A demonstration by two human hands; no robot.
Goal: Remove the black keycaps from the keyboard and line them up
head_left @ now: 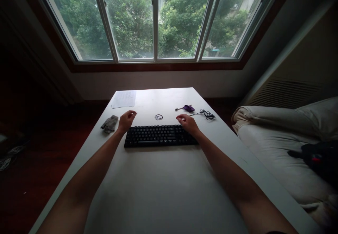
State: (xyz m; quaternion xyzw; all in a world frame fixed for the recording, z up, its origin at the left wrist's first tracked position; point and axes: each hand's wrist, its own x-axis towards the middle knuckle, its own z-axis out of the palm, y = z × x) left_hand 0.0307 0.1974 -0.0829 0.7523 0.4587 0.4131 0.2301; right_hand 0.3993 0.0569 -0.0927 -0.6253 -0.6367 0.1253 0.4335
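Note:
A black keyboard [160, 136] lies across the middle of a white table [163, 184]. My left hand [126, 119] hovers just beyond the keyboard's far left corner, fingers curled in a loose pinch with nothing visible in them. My right hand [187, 122] rests at the keyboard's far right corner, fingers bent and touching its edge. A small metal ring [158, 117] lies on the table between my hands, just beyond the keyboard.
A grey cloth [109, 124] lies left of my left hand. A sheet of paper [124, 99] sits at the far left. A purple tool [188, 108] and a coiled black cable [206, 114] lie at the far right. A white sofa [285, 149] stands right of the table.

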